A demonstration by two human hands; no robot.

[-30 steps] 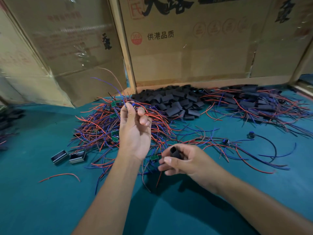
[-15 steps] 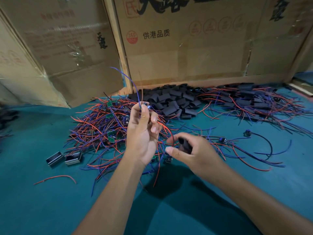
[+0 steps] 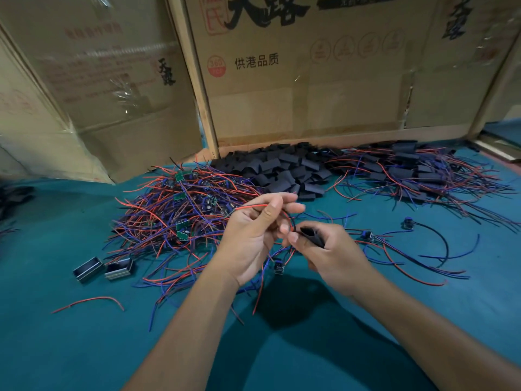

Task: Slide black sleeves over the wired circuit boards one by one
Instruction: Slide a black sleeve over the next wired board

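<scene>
1. Since the next move is threading, the layout matters first: teal felt-covered table [image 3: 70, 348], w/ a big tangled heap of red and blue wired green circuit boards [image 3: 180, 218] at left-centre, a pile of flat black tube sleeves [image 3: 284, 172] behind it by the brown cardboard boxes [image 3: 310, 80], and a spread of already sleeved boards w/ wires [image 3: 417, 176] far right.
2. Left hand [image 3: 253, 235] is raised over the heap's near edge, fingers curled, pinching a thin red-and-black wire pair [image 3: 253, 207] that arcs over to the right.
3. Right hand [image 3: 332, 255] sits just beside the left, low and slightly nearer the person, thumb and fingers closed narrow round one short black sleeve [image 3: 311, 235].
4. Key relation: sleeve's long axis runs roughly left-right, its open mouth facing left toward the wire ends; wire tips curve down right at that mouth, touching or nearly so — can't tell if they're inside yet.
5. Small dark board [image 3: 278, 267] hangs below and between the hands, so I judge the sleeve must travel leftward/down along the wires to reach it; right hand is nearer.
</scene>
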